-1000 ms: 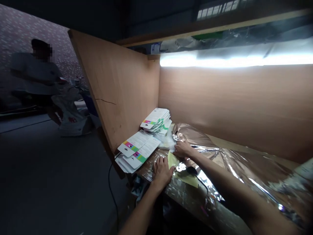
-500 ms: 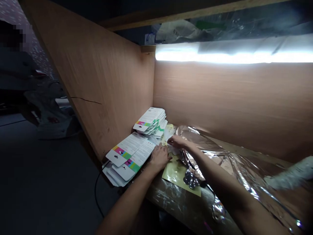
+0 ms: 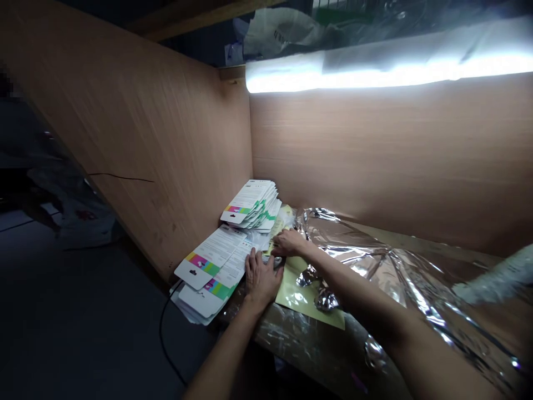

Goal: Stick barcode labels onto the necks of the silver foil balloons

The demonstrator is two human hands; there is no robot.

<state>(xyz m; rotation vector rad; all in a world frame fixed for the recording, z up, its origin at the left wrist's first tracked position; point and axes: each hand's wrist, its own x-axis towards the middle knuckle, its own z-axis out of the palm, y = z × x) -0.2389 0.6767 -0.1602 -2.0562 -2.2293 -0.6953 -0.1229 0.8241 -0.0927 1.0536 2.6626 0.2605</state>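
My left hand (image 3: 262, 279) lies with its fingers stretched out, at the right edge of the printed cards (image 3: 222, 270). Just above it, my right hand (image 3: 288, 243) is closed, its curled fingertips down by a clear plastic piece (image 3: 260, 240). Whatever the right fingers pinch is hidden. Below the right wrist, a yellow sheet (image 3: 287, 291) rests on the worktop with crumpled silver film (image 3: 327, 300) on it. Behind the hands a stack of white cards (image 3: 252, 203) with coloured bands leans near the corner.
Shiny transparent film (image 3: 387, 266) spreads over the right side of the worktop (image 3: 291, 333). A wrapped white roll (image 3: 499, 278) is at far right. Wooden panels (image 3: 175, 150) stand left and behind, under a bright tube light (image 3: 353, 78). A black cable (image 3: 162, 328) hangs at the left edge.
My right hand has moved left and a little nearer, closer to the left hand's fingertips. My left hand has shifted slightly nearer, and the camera view has turned.
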